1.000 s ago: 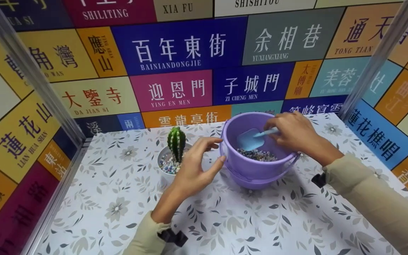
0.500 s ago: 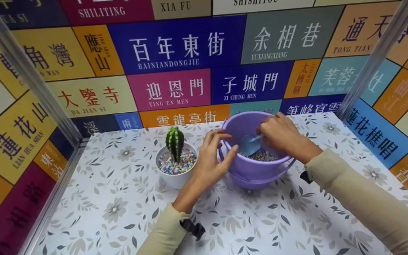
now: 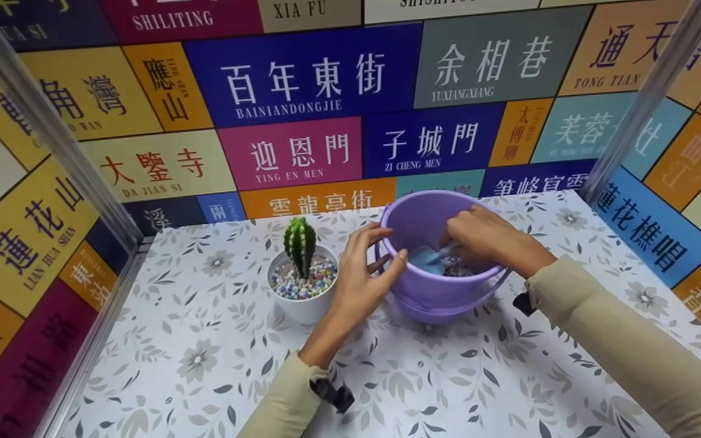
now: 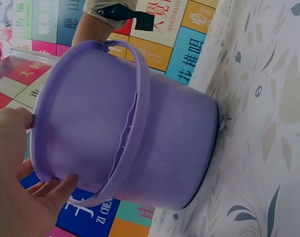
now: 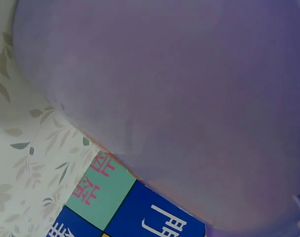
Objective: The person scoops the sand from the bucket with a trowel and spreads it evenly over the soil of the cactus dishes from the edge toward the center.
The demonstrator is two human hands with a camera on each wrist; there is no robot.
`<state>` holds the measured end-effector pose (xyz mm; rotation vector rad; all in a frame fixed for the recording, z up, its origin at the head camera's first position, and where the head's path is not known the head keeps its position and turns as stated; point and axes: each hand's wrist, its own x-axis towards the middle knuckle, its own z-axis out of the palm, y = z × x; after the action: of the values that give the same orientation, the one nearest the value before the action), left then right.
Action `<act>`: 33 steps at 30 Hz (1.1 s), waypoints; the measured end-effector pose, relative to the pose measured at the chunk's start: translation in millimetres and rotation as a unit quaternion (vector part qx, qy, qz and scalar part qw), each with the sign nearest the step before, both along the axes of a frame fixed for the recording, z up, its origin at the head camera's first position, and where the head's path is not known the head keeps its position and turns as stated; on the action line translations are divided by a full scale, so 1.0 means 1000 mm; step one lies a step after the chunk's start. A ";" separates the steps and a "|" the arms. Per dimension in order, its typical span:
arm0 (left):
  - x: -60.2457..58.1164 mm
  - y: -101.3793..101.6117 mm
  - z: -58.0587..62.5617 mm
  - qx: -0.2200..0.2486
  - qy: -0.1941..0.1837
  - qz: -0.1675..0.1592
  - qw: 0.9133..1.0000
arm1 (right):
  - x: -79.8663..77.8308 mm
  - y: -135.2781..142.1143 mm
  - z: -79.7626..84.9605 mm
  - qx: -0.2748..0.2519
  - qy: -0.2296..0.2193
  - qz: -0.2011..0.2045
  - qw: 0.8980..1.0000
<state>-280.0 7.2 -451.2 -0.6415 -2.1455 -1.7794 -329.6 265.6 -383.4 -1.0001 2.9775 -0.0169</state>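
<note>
A purple bucket (image 3: pixel 429 285) stands on the table with multicoloured gravel (image 3: pixel 459 266) in its bottom. My left hand (image 3: pixel 356 283) holds the bucket's left rim, thumb tip near the front and fingertips farther back. In the left wrist view the fingers of that hand (image 4: pixel 38 197) lie along the rim, close to the bucket's carrying handle (image 4: pixel 136 116). Reaching inside from the right, my right hand (image 3: pixel 478 237) grips the handle of a small light-blue shovel (image 3: pixel 426 260), its blade down at the gravel. The bucket's outer wall (image 5: pixel 150 98) fills most of the right wrist view and hides the right hand.
Left of the bucket, close by my left forearm, sits a white pot (image 3: pixel 302 309) with a green cactus (image 3: pixel 299 246) and coloured pebbles. The tabletop (image 3: pixel 387 377) has a leaf pattern. Behind it rises a wall of coloured name panels (image 3: pixel 302 79).
My left hand has moved right, off the cactus pot's side onto the bucket rim. The right hand has gone lower and left in the bucket, bringing the shovel blade down to the gravel.
</note>
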 end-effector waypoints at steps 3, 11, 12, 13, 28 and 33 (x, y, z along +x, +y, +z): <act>0.000 0.000 0.000 0.009 -0.007 -0.004 1.000 | 0.000 0.001 0.001 0.004 -0.016 0.002 1.000; -0.001 0.000 0.000 0.021 -0.019 -0.011 1.000 | -0.001 0.002 0.004 0.014 -0.067 -0.003 0.998; -0.001 0.000 0.000 0.021 -0.019 -0.011 1.000 | -0.002 0.002 0.004 0.015 -0.074 -0.004 0.997; -0.001 -0.001 0.000 0.021 -0.019 -0.012 1.000 | -0.002 0.003 0.004 0.015 -0.081 -0.004 0.997; -0.001 -0.001 0.000 0.022 -0.020 -0.017 0.999 | 0.001 0.008 0.009 -0.032 -0.156 -0.001 0.987; -0.002 0.000 -0.001 0.035 -0.023 -0.024 0.999 | 0.002 0.011 0.013 -0.051 -0.150 -0.005 0.987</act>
<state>-281.9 7.5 -452.1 -0.6459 -2.1046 -1.9025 -327.8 276.7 -370.2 -0.8987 2.7281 -0.2945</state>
